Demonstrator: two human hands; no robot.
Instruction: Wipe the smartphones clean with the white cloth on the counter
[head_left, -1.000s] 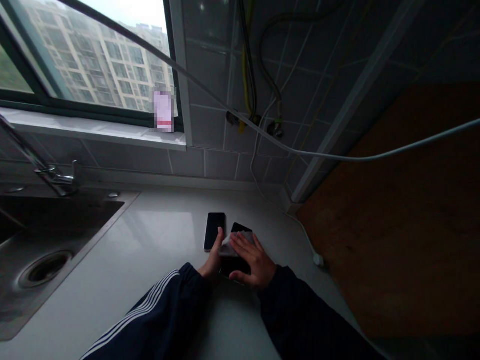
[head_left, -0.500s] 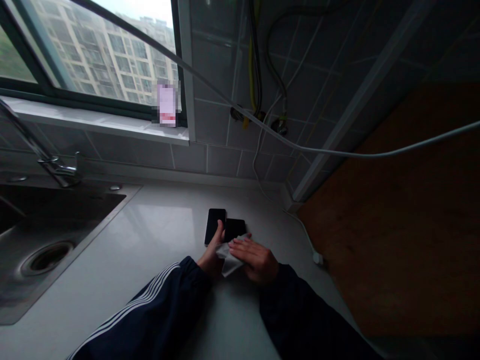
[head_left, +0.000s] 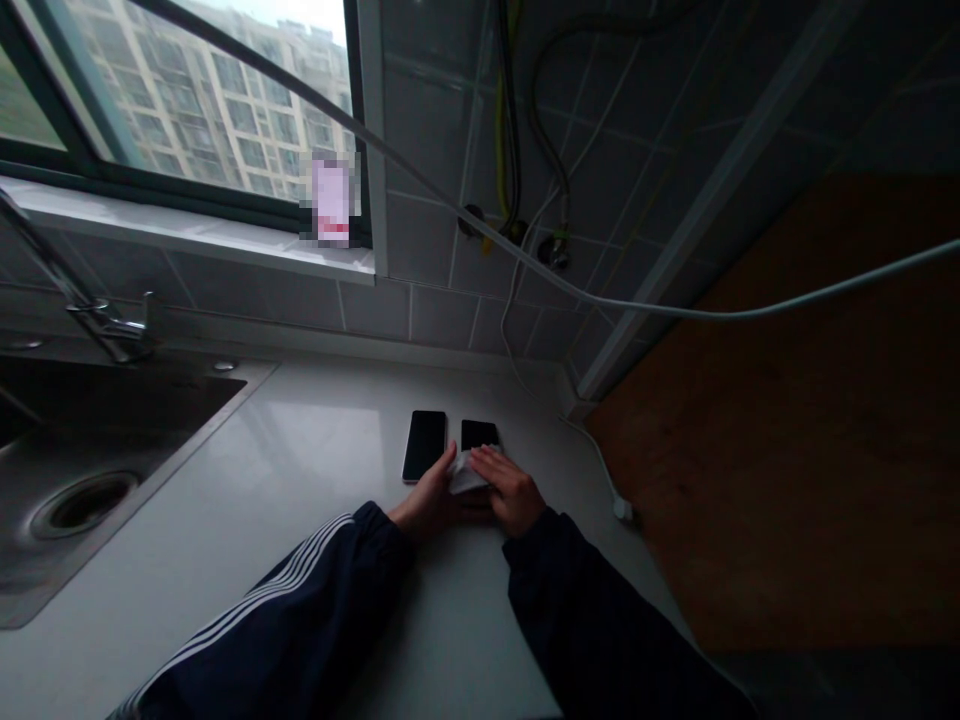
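Observation:
A smartphone [head_left: 480,434] with a dark screen is in my left hand [head_left: 427,500], whose thumb lies along its left side; the fingers beneath are mostly hidden. My right hand [head_left: 515,492] presses a crumpled white tissue [head_left: 466,474] onto the phone's screen, covering its lower part. The right fingertips rest together on the tissue, near the phone's middle. Just left of the hands, another black-screened phone [head_left: 425,445] lies face up on the white countertop [head_left: 322,510].
A steel sink [head_left: 172,420] with a chrome faucet [head_left: 112,325] lies to the left. A white cable [head_left: 660,310] crosses in front of the tiled wall, and a white plug [head_left: 622,509] sits at the right edge of the counter. A brown wooden panel [head_left: 810,430] stands at right.
The held phone has shifted away from the phone on the counter, leaving a gap between them. My right hand and the tissue have moved slightly up over its screen.

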